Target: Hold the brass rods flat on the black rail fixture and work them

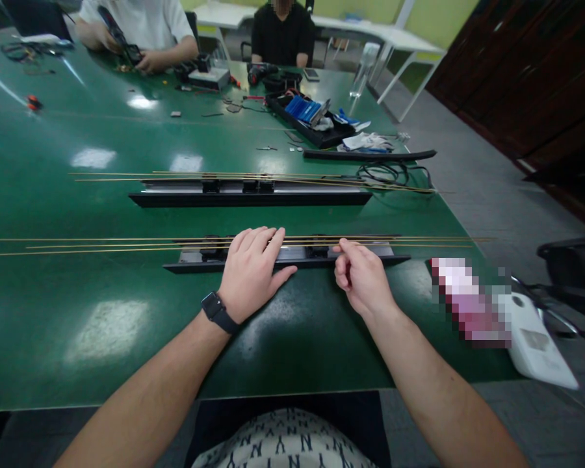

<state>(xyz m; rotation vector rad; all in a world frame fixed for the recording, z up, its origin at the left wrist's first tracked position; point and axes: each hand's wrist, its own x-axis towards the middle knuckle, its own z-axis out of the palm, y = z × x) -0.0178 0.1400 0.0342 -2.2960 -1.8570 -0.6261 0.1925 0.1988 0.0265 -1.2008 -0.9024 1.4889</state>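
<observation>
Lying palm-down across the thin rods (78, 240), the left hand (253, 266) has its fingers outstretched and its thumb apart, gripping nothing that shows. At the right hand (365, 279), the fingers curl in and thumb and forefinger meet beside the rods; whether one is between them, I cannot tell. The straight, brass-coloured rods run lengthwise over the near channel (297, 252), well past both its ends, roughly parallel to the desk's (141, 357) near edge. They are already laid along it, but look loose; any fastening is too small to make out. The channel itself is long and trough-like, smooth silver-grey inside with a black front lip, and dark blocks (318, 246) already sit in it.

Farther from the near edge, the far channel (253, 200) has similar blocks and more golden rods (112, 179), unattended; it seems to be at a similar stage. Beyond, toward the right edge, lie a coiled black cable (383, 172), a slim dark strip (370, 156) and crumpled whitish gloves (368, 142). The desk top is glossy green, mirroring the lights.
</observation>
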